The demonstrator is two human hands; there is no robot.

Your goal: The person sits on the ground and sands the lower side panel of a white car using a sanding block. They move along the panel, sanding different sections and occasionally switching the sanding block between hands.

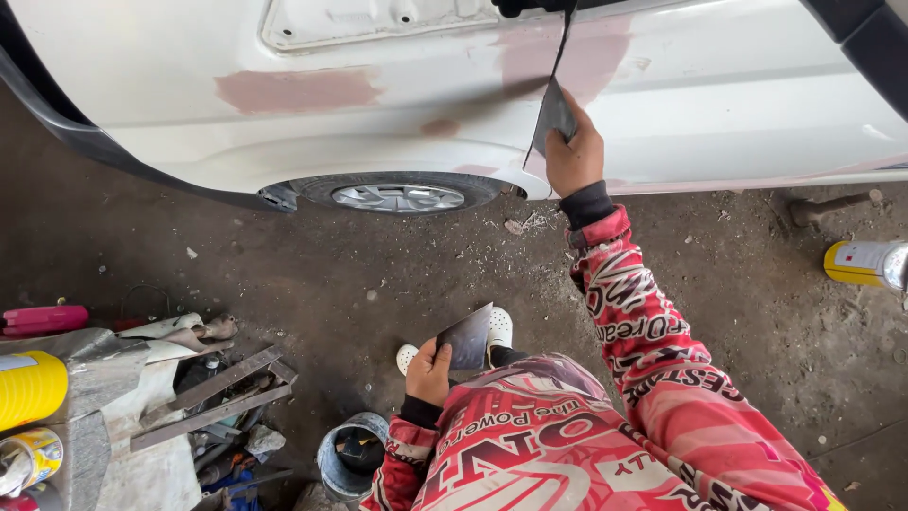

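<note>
The right hand [574,156] presses a flat grey metal spreader [553,114] against the white car body panel [719,95], right of the wheel [397,196]. The left hand [428,372] holds a second flat metal blade [467,338] lower down, above a small grey tin bucket [348,461] on the floor.

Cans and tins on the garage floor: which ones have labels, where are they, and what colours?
Yellow can: far right on the floor, lying on its side, with a white label.
Yellow tube: left edge, ribbed, round.
Small tin: lower left, round, yellow label with blue and red bits.
Pink bottle: left edge, lying flat.
Grey bucket: bottom middle, no label showing.
</note>
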